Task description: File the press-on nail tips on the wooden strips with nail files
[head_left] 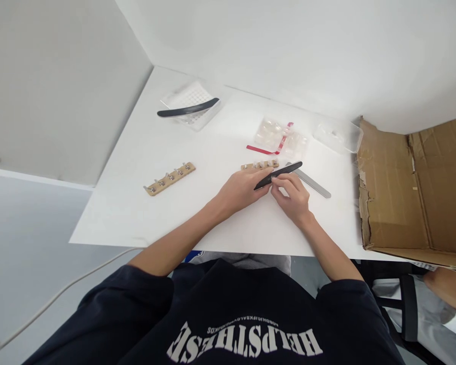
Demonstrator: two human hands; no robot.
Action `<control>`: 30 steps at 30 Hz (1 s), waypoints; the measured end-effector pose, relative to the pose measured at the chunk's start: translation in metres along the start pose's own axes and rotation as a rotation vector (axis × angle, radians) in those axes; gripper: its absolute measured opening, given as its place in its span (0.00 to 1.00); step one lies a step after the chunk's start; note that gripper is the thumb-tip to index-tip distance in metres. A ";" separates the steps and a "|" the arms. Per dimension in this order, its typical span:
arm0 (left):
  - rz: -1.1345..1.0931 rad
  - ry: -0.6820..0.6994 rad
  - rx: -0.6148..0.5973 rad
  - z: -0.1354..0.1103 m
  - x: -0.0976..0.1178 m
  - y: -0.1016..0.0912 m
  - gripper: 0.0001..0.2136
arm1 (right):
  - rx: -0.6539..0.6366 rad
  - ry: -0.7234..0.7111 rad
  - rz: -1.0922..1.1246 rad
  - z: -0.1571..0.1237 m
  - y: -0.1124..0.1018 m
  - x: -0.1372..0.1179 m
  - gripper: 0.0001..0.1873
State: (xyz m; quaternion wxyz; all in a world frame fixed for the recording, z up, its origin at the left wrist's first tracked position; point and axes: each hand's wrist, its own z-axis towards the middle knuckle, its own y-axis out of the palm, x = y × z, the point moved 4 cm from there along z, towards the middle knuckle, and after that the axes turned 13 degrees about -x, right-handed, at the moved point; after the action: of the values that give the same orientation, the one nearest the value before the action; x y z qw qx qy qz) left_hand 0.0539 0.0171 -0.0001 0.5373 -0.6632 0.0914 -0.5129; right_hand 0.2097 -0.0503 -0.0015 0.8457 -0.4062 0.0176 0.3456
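Note:
A black nail file (289, 169) slants up to the right in front of me. My left hand (243, 190) grips its lower left end between thumb and fingers. At the middle of the file, my right hand (293, 197) is closed in a pinch against its edge. Whatever the right fingertips hold is too small to make out. Just behind the left hand lies a tan strip (247, 166) with clips and clear nail tips on it, partly covered by that hand. A grey nail file (315, 185) rests on the table beyond the right hand.
A second tan strip with metal clips (169, 179) lies at left. Behind it, another black file (188, 109) rests across a clear box (203, 120). Clear nail-tip packaging with red tape (264, 150), a clear lid (336, 137) and an open cardboard box (395, 203) stand right.

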 end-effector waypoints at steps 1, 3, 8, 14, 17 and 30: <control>-0.001 -0.001 0.002 0.000 0.000 0.000 0.19 | 0.010 0.004 -0.007 0.000 -0.001 0.000 0.16; -0.002 -0.003 0.001 0.000 0.000 0.000 0.19 | 0.001 0.016 -0.023 0.000 -0.001 0.001 0.16; -0.006 -0.012 -0.007 0.000 0.000 0.000 0.19 | 0.005 0.025 -0.064 0.001 -0.002 0.001 0.14; -0.002 -0.004 -0.012 0.000 0.001 -0.001 0.18 | -0.021 0.054 -0.008 -0.003 0.001 0.006 0.15; 0.011 -0.020 -0.012 0.000 0.001 -0.002 0.19 | -0.037 0.052 0.030 -0.005 0.002 0.008 0.16; 0.009 -0.010 0.005 -0.001 0.002 -0.003 0.19 | -0.017 0.056 -0.062 -0.001 0.001 0.003 0.11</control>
State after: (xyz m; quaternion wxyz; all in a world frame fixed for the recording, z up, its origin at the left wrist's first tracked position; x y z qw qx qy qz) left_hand 0.0530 0.0168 0.0030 0.5418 -0.6639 0.0903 -0.5075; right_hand 0.2121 -0.0490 -0.0042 0.8518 -0.4230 0.0257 0.3079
